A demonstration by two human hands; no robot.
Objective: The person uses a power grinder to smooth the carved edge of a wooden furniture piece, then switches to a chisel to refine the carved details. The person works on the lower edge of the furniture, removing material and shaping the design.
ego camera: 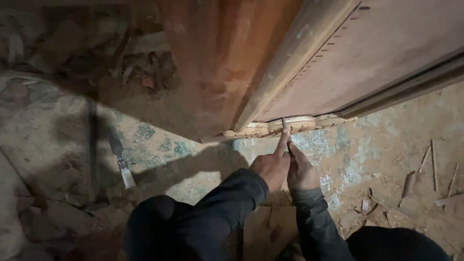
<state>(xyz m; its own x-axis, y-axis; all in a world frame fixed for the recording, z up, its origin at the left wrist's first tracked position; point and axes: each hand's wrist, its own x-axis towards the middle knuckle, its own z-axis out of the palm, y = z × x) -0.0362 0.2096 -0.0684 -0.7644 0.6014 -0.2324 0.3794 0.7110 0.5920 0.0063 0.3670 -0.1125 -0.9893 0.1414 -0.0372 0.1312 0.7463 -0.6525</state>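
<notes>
1. Head view: left hand (273, 166) extends its index finger to the pale carved wooden strip (290, 125) under the reddish-brown wooden panel (386, 48).
2. Right hand (302, 170) grips a thin dark tool (289, 145); short, steadied strokes seem advisable.

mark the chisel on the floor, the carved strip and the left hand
chisel (126, 175): head view, pale handle.
carved strip (299, 124): head view, its middle.
left hand (273, 166): head view, back of the hand.

The right hand's (302, 171) fingers (296, 151) hide whatever slim tool they pinch — the wooden panel (377, 53) runs off the top edge.
</notes>
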